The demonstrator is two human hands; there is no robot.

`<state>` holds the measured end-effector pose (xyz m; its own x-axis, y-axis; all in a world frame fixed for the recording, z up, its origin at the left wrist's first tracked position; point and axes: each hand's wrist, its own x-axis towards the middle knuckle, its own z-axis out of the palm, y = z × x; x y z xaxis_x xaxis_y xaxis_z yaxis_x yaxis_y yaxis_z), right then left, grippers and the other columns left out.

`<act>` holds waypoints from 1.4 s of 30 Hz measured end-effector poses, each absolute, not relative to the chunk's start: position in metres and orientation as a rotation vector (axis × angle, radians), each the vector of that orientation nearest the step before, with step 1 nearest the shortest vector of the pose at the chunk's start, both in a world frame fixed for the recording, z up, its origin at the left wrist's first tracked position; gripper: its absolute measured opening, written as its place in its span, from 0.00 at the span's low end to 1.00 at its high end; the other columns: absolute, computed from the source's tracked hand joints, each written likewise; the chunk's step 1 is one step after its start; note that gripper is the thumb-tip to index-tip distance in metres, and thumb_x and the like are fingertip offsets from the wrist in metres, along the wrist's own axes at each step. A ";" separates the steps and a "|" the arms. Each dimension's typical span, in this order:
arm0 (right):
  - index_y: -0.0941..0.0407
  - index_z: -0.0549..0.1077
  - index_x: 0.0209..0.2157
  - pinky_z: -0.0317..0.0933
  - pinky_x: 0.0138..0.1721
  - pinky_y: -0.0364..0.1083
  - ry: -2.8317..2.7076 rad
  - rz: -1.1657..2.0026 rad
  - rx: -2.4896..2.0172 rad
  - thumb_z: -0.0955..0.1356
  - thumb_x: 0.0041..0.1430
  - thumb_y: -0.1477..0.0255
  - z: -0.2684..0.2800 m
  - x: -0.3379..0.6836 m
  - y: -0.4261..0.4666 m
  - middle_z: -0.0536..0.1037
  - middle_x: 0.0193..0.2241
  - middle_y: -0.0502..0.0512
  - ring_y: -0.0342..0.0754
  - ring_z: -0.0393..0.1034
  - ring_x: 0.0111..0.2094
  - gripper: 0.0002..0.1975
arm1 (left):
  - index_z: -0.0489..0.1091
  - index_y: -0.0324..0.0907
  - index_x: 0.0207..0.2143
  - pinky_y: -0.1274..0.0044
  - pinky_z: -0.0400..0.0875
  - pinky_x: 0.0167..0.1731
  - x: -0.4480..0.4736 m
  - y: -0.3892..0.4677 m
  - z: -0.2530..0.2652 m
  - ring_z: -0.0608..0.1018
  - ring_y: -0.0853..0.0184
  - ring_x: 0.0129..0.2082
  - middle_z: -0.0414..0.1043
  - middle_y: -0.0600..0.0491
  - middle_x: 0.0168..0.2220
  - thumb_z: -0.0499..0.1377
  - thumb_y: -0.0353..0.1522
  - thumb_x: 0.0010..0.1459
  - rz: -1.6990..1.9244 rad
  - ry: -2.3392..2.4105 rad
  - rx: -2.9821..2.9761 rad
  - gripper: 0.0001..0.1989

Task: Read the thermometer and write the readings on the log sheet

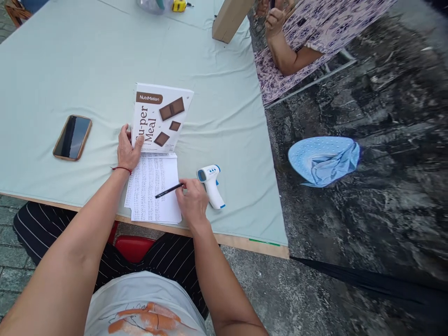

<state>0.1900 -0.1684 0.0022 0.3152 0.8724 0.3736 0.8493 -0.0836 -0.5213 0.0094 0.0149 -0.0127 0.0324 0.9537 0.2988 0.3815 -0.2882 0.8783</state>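
Note:
My left hand (129, 148) grips the lower left corner of a white NutriMotion box (147, 121) with chocolate pieces printed on its front. Under and in front of that box lie sheets of paper (150, 186) covered in rows of small writing, near the table's front edge. A black pen (169, 190) is held in the fingers of my right hand (193, 199), its tip pointing left above the sheets. Just right of this hand a white and blue infrared thermometer (212, 184) lies on its side on the cloth.
A phone (72, 137) in a brown case lies at the left of the cloth-covered table (105, 56). Farther back are a yellow tape measure (178, 5) and a cardboard box (231, 21). A person's arm (283, 51) shows at upper right; a blue cap (324, 161) lies right of the table.

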 end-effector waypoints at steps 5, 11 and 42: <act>0.56 0.78 0.37 0.58 0.33 0.48 -1.620 0.055 -2.026 0.63 0.56 0.78 -0.008 0.183 -0.144 0.73 0.29 0.57 0.50 0.65 0.32 0.13 | 0.54 0.42 0.63 0.63 0.66 0.57 0.010 0.011 -0.008 0.73 0.57 0.54 0.68 0.41 0.54 0.51 0.57 0.60 1.254 1.380 1.739 0.39; 0.55 0.72 0.51 0.63 0.45 0.53 -1.535 -0.063 -1.873 0.62 0.59 0.73 -0.007 0.204 -0.153 0.73 0.42 0.61 0.54 0.67 0.44 0.18 | 0.56 0.41 0.62 0.63 0.69 0.55 0.010 0.005 -0.001 0.74 0.56 0.53 0.70 0.41 0.54 0.52 0.53 0.61 1.206 1.434 1.743 0.35; 0.54 0.69 0.31 0.56 0.20 0.42 -0.725 1.087 -1.092 0.72 0.47 0.53 0.058 0.151 -0.049 0.66 0.20 0.45 0.41 0.60 0.21 0.20 | 0.63 0.42 0.60 0.59 0.66 0.55 0.008 0.003 0.003 0.72 0.51 0.56 0.71 0.40 0.55 0.45 0.53 0.65 1.074 1.484 1.845 0.32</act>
<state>0.1514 -0.0489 0.0578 0.3337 0.9418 -0.0411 -0.3238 0.0735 -0.9433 0.0085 0.0026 0.0026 0.0779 0.9651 0.2500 0.5390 -0.2517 0.8038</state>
